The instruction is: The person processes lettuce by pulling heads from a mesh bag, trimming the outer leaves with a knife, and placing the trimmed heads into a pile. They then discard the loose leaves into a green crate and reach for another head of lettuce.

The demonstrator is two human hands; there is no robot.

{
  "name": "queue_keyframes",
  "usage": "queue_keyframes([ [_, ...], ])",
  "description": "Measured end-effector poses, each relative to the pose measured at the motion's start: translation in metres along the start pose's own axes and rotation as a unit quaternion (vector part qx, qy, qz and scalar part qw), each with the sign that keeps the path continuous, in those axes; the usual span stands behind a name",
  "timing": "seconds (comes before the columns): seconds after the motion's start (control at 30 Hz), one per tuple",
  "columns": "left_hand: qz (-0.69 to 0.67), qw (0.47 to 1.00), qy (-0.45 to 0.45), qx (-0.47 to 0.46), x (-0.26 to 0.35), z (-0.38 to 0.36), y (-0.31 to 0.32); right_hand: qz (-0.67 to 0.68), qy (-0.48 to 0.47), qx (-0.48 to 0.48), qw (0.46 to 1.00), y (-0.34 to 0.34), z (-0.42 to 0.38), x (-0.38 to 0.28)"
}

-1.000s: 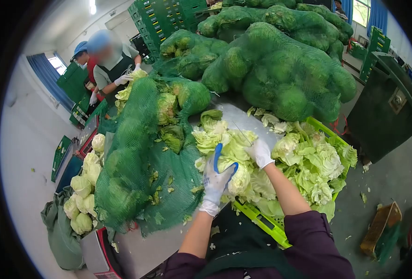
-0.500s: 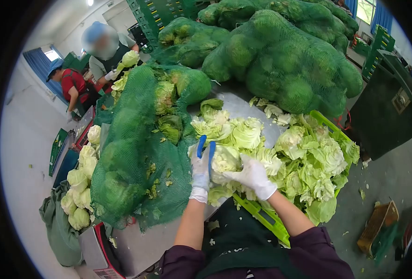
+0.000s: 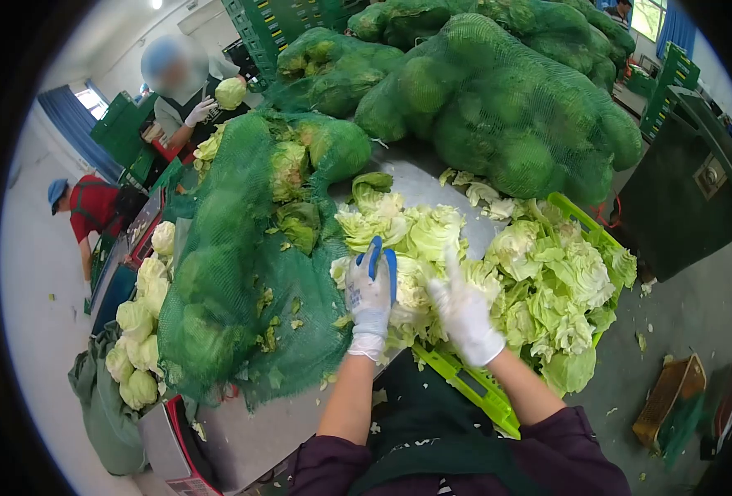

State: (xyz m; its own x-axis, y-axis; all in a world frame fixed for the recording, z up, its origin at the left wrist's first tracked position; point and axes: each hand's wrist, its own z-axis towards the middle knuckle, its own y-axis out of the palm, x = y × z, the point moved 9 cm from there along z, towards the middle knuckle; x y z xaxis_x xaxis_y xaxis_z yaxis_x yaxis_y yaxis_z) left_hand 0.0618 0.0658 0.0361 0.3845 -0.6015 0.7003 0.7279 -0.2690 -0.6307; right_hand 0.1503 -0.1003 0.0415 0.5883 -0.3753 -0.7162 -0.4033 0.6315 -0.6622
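My left hand (image 3: 372, 291), in a white glove with blue on the fingers, grips the left side of a pale cabbage head (image 3: 411, 288) and partly covers it. My right hand (image 3: 468, 321), in a white glove, is just right of that head, fingers extended and smeared by motion; nothing shows in it. Loose cabbage leaves (image 3: 430, 233) lie on the metal table beyond both hands. Close by on the right, a bright green crate (image 3: 465, 380) is heaped with torn leaves (image 3: 552, 289). To the left, a green net bag (image 3: 209, 273) holds whole cabbages.
Large filled net bags (image 3: 507, 107) cover the table's far side. Peeled cabbages (image 3: 138, 318) are piled at left, above a red-edged scale (image 3: 180, 446). A dark bin (image 3: 684, 190) stands right, with a brown basket (image 3: 670, 401) on the floor. A co-worker (image 3: 186, 99) holds a cabbage.
My right hand has come off the cabbage head and lifted its fingers; my left hand has shifted slightly right. The co-worker in red has bent down, and the other co-worker's cabbage has moved.
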Motion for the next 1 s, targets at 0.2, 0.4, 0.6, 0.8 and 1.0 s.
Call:
queue_keyframes([
  [0.2, 0.051, 0.998, 0.035, 0.03, 0.006, -0.008, 0.001, -0.116, 0.003, 0.074, 0.99, 0.031, -0.022, -0.009],
  [0.4, 0.096, 0.994, -0.054, 0.016, 0.019, 0.004, 0.004, -0.074, 0.022, 0.094, 0.993, 0.019, 0.004, 0.013],
  [0.6, 0.111, 0.993, -0.006, 0.032, 0.016, 0.004, 0.008, 0.068, 0.155, 0.066, 0.983, 0.007, 0.027, 0.1],
  [0.8, 0.126, 0.992, -0.03, -0.003, 0.015, 0.0, 0.011, 0.142, 0.039, 0.118, 0.982, 0.017, 0.008, 0.049],
  [1.0, 0.131, 0.991, 0.009, -0.009, 0.022, -0.002, 0.011, 0.083, 0.023, -0.009, 0.996, 0.015, 0.032, 0.052],
])
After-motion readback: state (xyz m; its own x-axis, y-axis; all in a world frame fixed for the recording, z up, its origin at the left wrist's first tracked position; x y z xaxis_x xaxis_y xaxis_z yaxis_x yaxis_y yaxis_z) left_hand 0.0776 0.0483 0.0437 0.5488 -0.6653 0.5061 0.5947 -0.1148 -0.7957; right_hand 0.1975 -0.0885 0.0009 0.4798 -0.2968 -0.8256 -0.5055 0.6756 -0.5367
